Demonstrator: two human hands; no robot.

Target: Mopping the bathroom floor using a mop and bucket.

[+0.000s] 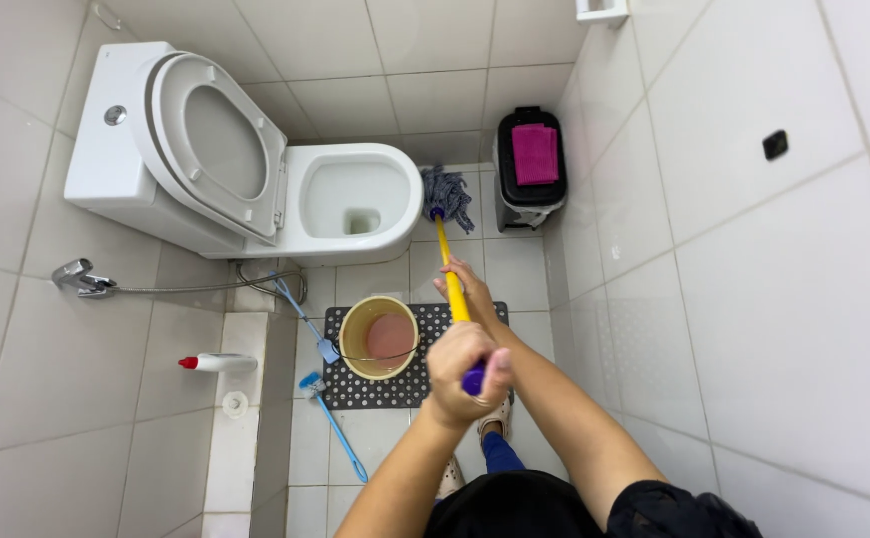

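Both my hands hold a mop with a yellow handle (445, 254). My left hand (463, 371) is wrapped around the purple top end of the handle, close to my body. My right hand (469, 289) grips the handle lower down, farther from me. The grey-blue string mop head (448, 195) rests on the tiled floor between the white toilet bowl (350, 199) and a black bin (530, 169). A yellow bucket (350, 324) with pinkish water stands just left of the handle on a black perforated mat (435, 384).
The toilet seat (218, 144) is raised. A magenta cloth (535, 152) lies on the bin. Two blue-handled brushes (335, 428) lie on the floor left of the mat. A white bottle with a red cap (218, 363) lies on a ledge. A spray hose (81, 277) hangs at left. Tiled walls close in on both sides.
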